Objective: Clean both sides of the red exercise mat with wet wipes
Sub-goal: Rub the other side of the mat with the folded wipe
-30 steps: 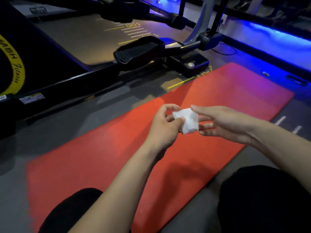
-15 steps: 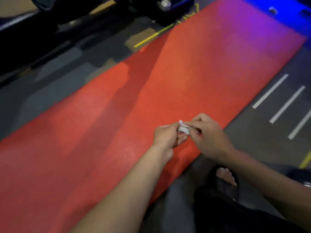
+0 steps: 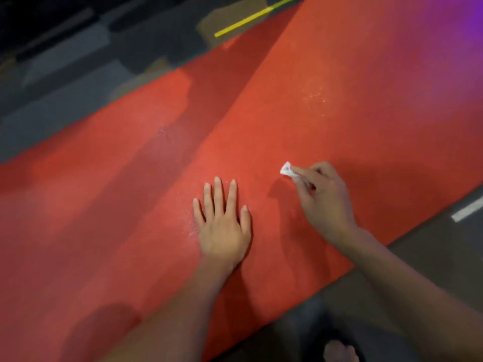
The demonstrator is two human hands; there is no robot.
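Red mat (image 3: 339, 74) lies flat, faintly speckled; right hand (image 3: 324, 197) pinches wipe (image 3: 286, 169)

- I have a single view, from the camera worn on the person's head; no second view overlaps with it.
- It looks steeply down and forward onto the red mat (image 3: 326, 74), which runs slantwise from the lower left to the upper right of the frame.
- It sits close: the left hand (image 3: 222, 226) and right hand (image 3: 324, 199) fill the middle, both forearms entering from the bottom edge.
- The mat's near edge crosses the lower right; its far edge crosses the upper left, with grey floor (image 3: 65, 105) beyond.
- A bare foot (image 3: 339, 351) shows at the bottom edge, so I am looking almost straight down there.
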